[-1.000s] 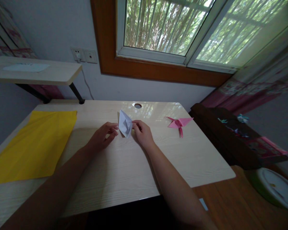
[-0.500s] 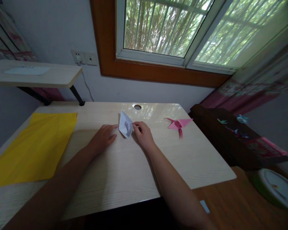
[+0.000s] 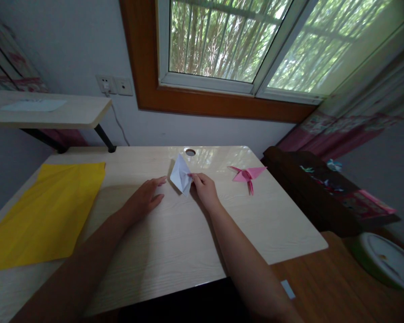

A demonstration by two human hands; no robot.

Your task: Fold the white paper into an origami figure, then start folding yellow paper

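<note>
right hand (image 3: 206, 192) is pinching the white folded paper (image 3: 181, 176) mid-frame in a tight grip; left hand (image 3: 144, 198) is lying open on the desk (image 3: 175, 237).

A pale wood-grain table (image 3: 175, 242) with a round cable hole (image 3: 190, 152) near its far edge carries a yellow sheet of paper (image 3: 43, 211) on its left side, a white folded paper piece (image 3: 181, 176) near the middle, and a pink folded paper figure (image 3: 246, 174) towards the right.
</note>
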